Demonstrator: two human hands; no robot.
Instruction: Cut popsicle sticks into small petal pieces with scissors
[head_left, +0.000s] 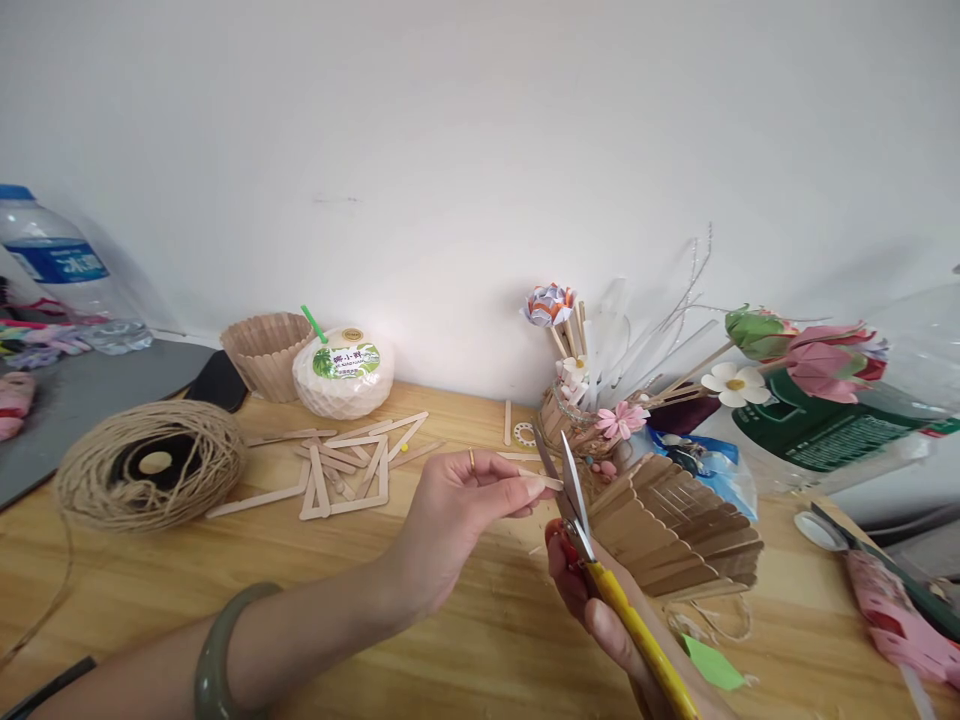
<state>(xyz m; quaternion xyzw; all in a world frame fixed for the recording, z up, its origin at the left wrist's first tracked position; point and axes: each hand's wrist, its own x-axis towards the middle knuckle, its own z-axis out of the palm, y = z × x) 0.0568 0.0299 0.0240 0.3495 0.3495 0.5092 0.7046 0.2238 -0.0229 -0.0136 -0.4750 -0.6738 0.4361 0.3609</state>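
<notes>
My left hand [461, 505] pinches a flat wooden stick [551, 481], its end at the parted steel blades of the scissors [616, 600]. My right hand [609, 632] is wrapped around their handles. For a likely trimming cut, square the stick and squeeze steadily. Right of the scissors: a scalloped, slatted wooden basket [651, 525]; far left: coarse twine [210, 465].

My table [457, 645] is light yellow-brown wood with visible grain, and it's kinda crowded. Over left sits a fat round coil of tan twine [90, 465], with flat pale wooden sticks [352, 506] sprawled next to it. Behind those, a round white coconut with a green straw [341, 398]. On my right, a flared brown stick-built basket [645, 515] and a bright green paper scrap [711, 662].
</notes>
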